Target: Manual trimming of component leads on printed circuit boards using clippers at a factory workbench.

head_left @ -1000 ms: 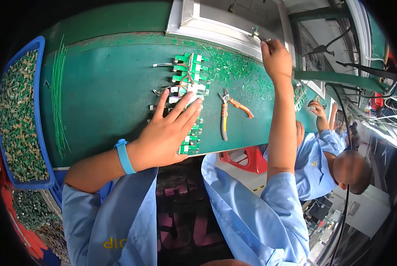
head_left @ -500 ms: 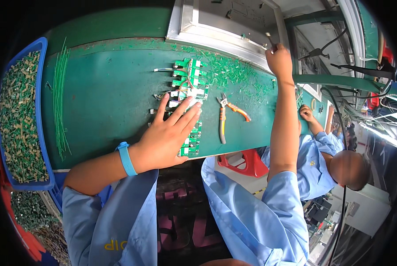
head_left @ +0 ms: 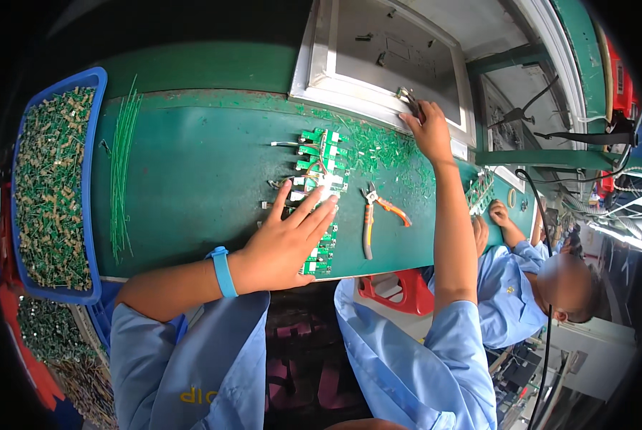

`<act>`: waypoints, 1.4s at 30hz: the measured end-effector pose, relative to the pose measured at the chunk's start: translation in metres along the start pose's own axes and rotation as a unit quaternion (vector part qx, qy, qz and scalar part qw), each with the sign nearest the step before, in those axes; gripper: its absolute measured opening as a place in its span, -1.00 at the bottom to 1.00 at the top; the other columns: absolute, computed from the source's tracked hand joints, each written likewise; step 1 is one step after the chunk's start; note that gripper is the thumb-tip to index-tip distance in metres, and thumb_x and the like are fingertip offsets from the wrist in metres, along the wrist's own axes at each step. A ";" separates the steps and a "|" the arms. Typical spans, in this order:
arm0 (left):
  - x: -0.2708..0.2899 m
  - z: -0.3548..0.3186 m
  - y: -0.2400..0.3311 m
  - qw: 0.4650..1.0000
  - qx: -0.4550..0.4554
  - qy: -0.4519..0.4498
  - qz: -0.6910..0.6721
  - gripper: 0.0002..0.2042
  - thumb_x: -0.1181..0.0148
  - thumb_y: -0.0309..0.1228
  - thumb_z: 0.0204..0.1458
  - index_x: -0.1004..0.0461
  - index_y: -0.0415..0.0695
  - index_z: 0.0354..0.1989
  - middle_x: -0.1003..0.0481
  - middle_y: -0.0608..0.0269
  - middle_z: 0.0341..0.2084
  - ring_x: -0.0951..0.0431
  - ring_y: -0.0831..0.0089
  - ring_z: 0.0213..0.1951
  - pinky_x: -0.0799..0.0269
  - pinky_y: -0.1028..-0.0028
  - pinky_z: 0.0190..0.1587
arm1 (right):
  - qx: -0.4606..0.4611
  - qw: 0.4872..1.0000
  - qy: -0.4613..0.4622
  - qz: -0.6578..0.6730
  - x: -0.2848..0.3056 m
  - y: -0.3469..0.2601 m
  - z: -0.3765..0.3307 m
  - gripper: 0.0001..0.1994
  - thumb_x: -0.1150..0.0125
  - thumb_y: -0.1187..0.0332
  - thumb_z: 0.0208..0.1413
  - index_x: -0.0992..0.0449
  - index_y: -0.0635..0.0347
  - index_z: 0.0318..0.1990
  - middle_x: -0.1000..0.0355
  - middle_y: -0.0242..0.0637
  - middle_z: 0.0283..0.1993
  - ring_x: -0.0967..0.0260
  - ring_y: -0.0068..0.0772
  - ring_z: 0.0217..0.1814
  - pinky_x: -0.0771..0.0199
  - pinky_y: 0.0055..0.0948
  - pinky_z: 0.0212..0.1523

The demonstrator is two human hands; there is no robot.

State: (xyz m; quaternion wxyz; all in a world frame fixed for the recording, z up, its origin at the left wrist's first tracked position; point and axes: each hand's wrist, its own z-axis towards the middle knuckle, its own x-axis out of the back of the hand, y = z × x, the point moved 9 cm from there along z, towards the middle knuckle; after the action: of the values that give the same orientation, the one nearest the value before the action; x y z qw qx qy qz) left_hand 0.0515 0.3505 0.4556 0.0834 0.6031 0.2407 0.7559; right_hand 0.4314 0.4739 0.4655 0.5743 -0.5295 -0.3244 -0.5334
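Note:
My left hand [head_left: 281, 240] lies flat, fingers spread, over a row of green circuit boards [head_left: 314, 150] with white connectors and short wires. Its palm and fingers hide the middle of that row. Over the near rim of a metal-framed tray [head_left: 378, 92], my right hand [head_left: 430, 132] is closed, fingers drawn together. A small metallic and dark piece [head_left: 405, 95] shows at its fingertips, too small to name. To the right of the boards lie cutting pliers [head_left: 369, 226] with orange and grey handles, jaws apart, touched by neither hand.
Green scraps [head_left: 385, 147] litter the mat beyond the pliers. At the left stand a blue bin [head_left: 95, 179] full of small green and tan pieces and a bundle of thin green strips [head_left: 125, 172]. A co-worker [head_left: 511, 287] in blue sits at the right near a red stool [head_left: 400, 294].
My right hand has moved left along the tray's near rim with the small piece at its fingertips. My left hand stays on the boards. The whole view has shifted slightly.

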 end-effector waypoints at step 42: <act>-0.011 -0.002 0.006 1.000 0.004 -0.023 0.008 0.02 -0.50 0.09 0.05 -0.28 -0.35 0.59 -0.12 -0.20 0.67 0.13 -0.09 0.75 0.32 -0.48 0.63 | -0.208 0.885 -0.338 0.243 -0.012 -0.167 -0.251 -0.72 -0.34 0.24 0.50 -0.68 0.32 -0.15 -0.50 -0.32 -0.49 -0.27 -0.46 -0.52 -0.30 -0.42 -0.43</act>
State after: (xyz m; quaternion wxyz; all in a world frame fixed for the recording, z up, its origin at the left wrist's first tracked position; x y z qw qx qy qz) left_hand 0.0537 0.3406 0.4489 0.0801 0.6222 0.2373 0.7417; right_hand 0.2209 0.2597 0.4407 0.4180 -0.8474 -0.2417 -0.2207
